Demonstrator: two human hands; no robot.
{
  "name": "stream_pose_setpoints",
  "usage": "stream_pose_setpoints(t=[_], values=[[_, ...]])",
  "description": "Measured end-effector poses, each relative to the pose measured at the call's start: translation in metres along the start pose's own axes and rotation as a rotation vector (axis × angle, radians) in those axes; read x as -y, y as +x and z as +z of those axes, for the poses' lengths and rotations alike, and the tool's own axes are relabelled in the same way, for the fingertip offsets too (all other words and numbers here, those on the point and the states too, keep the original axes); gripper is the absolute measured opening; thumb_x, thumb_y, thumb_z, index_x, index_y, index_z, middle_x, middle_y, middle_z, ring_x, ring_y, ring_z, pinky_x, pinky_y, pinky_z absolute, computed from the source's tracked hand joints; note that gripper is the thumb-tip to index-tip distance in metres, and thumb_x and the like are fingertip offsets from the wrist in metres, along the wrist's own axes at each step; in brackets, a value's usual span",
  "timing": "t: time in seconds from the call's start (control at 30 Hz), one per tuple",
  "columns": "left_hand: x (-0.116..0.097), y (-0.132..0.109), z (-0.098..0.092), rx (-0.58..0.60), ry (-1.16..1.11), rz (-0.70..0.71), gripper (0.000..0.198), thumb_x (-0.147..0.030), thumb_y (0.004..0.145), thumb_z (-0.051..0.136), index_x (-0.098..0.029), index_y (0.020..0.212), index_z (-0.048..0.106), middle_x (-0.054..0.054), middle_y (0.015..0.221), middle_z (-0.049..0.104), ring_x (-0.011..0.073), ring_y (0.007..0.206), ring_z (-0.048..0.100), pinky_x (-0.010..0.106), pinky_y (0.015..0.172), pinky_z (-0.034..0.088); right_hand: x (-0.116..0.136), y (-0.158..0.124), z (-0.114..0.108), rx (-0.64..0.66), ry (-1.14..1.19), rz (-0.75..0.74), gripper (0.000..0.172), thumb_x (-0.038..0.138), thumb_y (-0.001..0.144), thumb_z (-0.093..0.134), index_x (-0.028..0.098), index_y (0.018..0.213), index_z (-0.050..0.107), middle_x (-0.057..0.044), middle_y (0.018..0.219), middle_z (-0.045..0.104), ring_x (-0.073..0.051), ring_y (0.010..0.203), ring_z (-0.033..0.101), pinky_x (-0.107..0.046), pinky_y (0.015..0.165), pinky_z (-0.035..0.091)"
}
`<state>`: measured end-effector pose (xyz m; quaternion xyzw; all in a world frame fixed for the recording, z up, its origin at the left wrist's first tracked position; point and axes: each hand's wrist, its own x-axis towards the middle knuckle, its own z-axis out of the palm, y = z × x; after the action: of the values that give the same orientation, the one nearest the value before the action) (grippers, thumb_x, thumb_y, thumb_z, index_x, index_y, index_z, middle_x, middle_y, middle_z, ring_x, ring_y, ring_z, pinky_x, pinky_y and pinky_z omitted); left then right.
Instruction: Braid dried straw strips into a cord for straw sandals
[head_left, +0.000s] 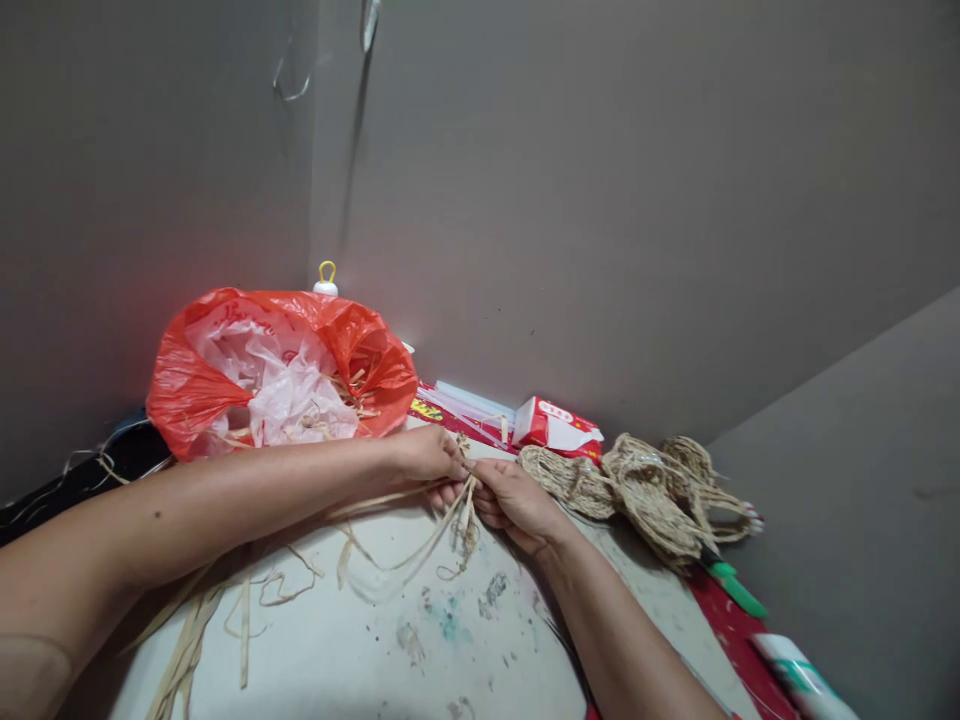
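My left hand and my right hand meet in the middle of a pale, stained table top. Both hands are closed in a pinch on thin tan straw strips, which hang down and curl onto the table between them. More loose strips trail along under my left forearm toward the near left edge.
An open red plastic bag with white plastic and straw inside sits at the back left. Coils of twisted straw rope lie at the right, behind them a red and white carton. A green-tipped tool lies at the right edge. Grey walls close the corner.
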<state>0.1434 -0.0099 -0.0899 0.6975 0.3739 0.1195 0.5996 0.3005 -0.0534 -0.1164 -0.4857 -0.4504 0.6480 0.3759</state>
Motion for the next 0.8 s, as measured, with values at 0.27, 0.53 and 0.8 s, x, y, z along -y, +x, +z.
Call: stream_pose_setpoints(t=[0.27,0.53,0.8], values=[[0.011,-0.004,0.006,-0.24,0.117,0.186,0.021,-0.015,0.074,0.052,-0.015,0.054,0.05,-0.005,0.053,0.048,0.0066,0.052,0.041,0.018,0.051,0.031,-0.003,0.0,0.002,-0.015,-0.018,-0.034,0.045,0.05,0.071,0.066,0.02,0.056,0.036,0.012,0.043,0.028,-0.002,0.035,0.016,-0.017,0.033,0.007],[0.01,-0.002,0.002,-0.271,0.13,0.066,0.02,-0.017,0.07,0.053,-0.016,0.05,0.048,-0.006,0.045,0.04,0.0059,0.043,0.031,0.021,0.044,0.023,0.0,-0.004,0.004,0.043,-0.082,-0.026,0.037,0.049,0.074,0.063,0.019,0.064,0.045,0.011,0.048,0.03,-0.003,0.039,0.017,-0.017,0.036,0.007],[0.009,-0.001,-0.004,-0.305,0.195,0.021,0.018,-0.02,0.066,0.058,-0.015,0.05,0.051,-0.006,0.043,0.04,0.0069,0.042,0.033,0.021,0.043,0.023,0.002,-0.006,0.006,-0.004,-0.17,-0.06,0.036,0.047,0.074,0.064,0.02,0.062,0.044,0.01,0.048,0.03,-0.004,0.039,0.017,-0.019,0.036,0.008]])
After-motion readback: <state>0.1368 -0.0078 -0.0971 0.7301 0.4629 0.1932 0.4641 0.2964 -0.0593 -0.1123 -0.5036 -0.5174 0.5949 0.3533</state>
